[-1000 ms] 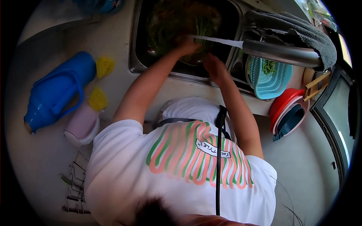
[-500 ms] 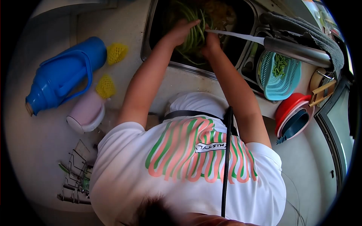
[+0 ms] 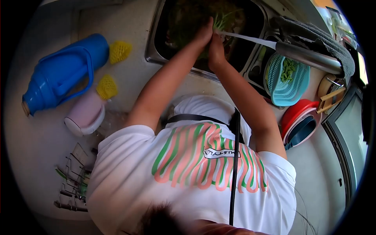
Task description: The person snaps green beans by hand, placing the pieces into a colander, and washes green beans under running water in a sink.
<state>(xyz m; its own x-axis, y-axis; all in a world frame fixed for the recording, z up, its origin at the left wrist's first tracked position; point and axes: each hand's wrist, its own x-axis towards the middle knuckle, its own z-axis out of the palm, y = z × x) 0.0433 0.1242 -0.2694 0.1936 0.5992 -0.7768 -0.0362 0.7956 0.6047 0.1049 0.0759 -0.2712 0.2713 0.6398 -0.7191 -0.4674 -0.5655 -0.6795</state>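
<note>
Long green beans stick out past the fingertips of my two hands, which are pressed together over the dark sink. My left hand closes on them from the left, and my right hand meets it from the right. A stream of water from the metal faucet reaches the beans by my right fingertips. More greens, dim and blurred, lie in the sink under and around my hands.
Right of the sink are a turquoise basket holding cut green pieces, a grey towel and a red basin. On the left lie a blue thermos, a pink jug, yellow netting and a wire rack.
My hands have come together from holding a wide, loose bundle of beans apart. The bundle has dropped lower into the sink, and only a small tuft now shows beyond my fingers.
</note>
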